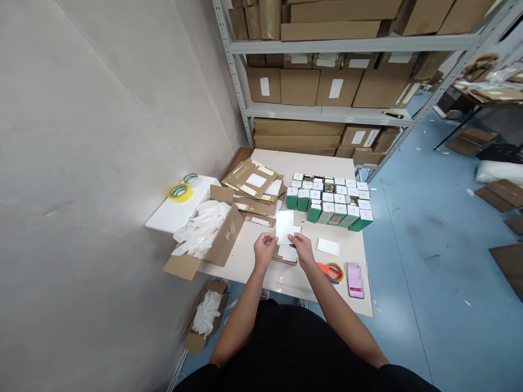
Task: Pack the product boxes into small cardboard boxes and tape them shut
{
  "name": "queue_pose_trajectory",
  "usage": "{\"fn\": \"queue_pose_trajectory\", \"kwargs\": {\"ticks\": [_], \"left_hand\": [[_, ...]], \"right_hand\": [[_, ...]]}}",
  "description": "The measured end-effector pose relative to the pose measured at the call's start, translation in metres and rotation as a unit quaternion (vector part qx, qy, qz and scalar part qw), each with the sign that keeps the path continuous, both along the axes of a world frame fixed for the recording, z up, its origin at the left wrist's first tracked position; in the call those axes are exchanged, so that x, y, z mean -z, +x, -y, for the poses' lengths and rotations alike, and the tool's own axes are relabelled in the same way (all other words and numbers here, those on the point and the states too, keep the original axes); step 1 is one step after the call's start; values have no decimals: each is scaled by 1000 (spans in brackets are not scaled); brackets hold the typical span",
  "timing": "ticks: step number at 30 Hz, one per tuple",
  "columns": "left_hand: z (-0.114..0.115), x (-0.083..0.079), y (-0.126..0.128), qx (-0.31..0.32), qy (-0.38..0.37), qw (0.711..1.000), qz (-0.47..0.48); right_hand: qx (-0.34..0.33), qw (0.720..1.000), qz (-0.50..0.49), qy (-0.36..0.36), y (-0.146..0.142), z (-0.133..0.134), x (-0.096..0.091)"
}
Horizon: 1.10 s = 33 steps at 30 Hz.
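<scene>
Between both hands I hold a white paper sheet [285,224] upright, pinched at its lower corners. My left hand [265,248] grips the left corner, fingers closed. My right hand [301,247] pinches the right corner. Below and behind the sheet lies a small cardboard box [286,259] with a white label, partly covered by the sheet and hands. A separate white card [328,246] rests on the table right of my right hand. Near my right forearm sits an orange tape dispenser [329,269] with rolls of tape.
Rows of green-and-white boxes [337,209] stand at the table's right back. Flattened cardboard mailers [255,179] are piled left. An open carton [223,239] holds white plastic bags. A phone [355,281] lies by the right edge. Metal shelving [327,113] with cartons rises behind.
</scene>
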<state>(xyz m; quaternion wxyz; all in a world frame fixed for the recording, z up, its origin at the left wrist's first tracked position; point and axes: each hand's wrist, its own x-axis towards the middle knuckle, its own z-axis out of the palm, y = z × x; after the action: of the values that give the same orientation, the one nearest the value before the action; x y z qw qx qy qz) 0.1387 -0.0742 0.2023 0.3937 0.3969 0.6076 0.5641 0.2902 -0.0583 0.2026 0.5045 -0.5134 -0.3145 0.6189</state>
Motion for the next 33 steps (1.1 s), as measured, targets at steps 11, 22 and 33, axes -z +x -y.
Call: {"fn": "queue_pose_trajectory", "kwargs": {"ticks": [11,22,33], "left_hand": [[-26,82,-32,63,-115,989,-71],[-21,163,-49,140,-203,960,-131],[-17,170,-47,169,-211,944,-188]], "right_hand": [[28,980,184,-73,-17,-9,87],[57,915,381,-122,-52,15,145],[4,867,470,-166,-54,15,161]]}}
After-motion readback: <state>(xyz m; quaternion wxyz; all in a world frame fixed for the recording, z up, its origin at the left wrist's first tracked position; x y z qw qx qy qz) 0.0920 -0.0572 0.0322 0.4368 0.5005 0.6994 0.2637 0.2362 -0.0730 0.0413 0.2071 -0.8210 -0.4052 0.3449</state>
